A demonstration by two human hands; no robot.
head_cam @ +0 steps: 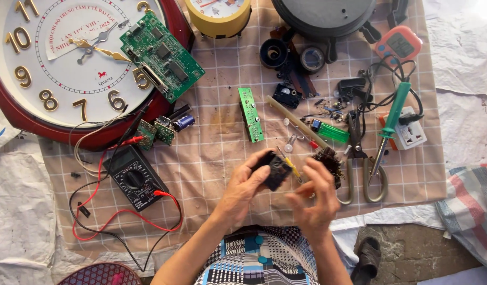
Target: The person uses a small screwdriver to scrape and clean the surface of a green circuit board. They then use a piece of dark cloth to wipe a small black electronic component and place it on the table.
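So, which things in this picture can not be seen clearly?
Head view only:
- Small black part in the left hand: fingers cover its lower side.
- Right hand: blurred, so its grip is unclear.
- Wall clock: cut off by the top and left edges.
- Sandal: cut off by the bottom edge.

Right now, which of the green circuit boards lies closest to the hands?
The narrow green strip board, lying alone mid-cloth just above the left hand. The large board rests on the wall clock; two small ones sit beside the multimeter.

Two clocks – one big round wall clock (69, 63), one yellow alarm clock (218, 16); 2 green circuit boards (161, 55) (251, 114); 1 multimeter (134, 179), 1 soldering iron (391, 124), 1 pr scissors (359, 169), 1 green lighter (330, 131)
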